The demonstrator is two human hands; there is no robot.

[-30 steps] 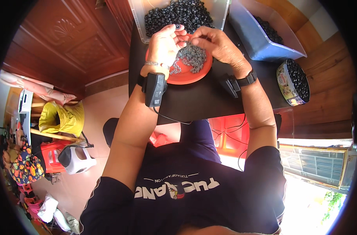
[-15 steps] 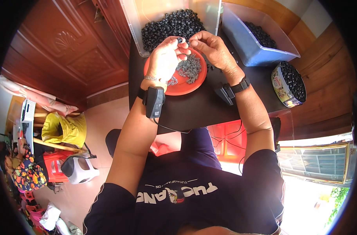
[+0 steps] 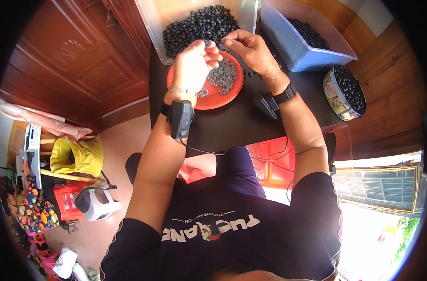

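Observation:
Above the red plate (image 3: 218,102), my left hand (image 3: 191,68) is turned palm up, its thumb and fingers closed on a small black ring-shaped part (image 3: 207,42). Close to its right, my right hand (image 3: 256,54) pinches thumb against forefinger; anything between those tips is too small to make out. A pile of tiny grey metal pieces (image 3: 223,77) lies in the plate under both hands. Just beyond the fingers, many black round parts (image 3: 199,25) fill the bottom of a clear plastic box (image 3: 150,33).
At the back right stands a bluish plastic bin (image 3: 307,60) with more black parts. A round tin (image 3: 334,96) full of black pieces sits near the right edge of the dark table (image 3: 237,126). Cables hang from the devices on both wrists. A few black parts lie loose beside the plate.
The view has shifted slightly, so table and hands sit a little further left and up. The black part in my left hand has tilted; both hands stay close together over the plate.

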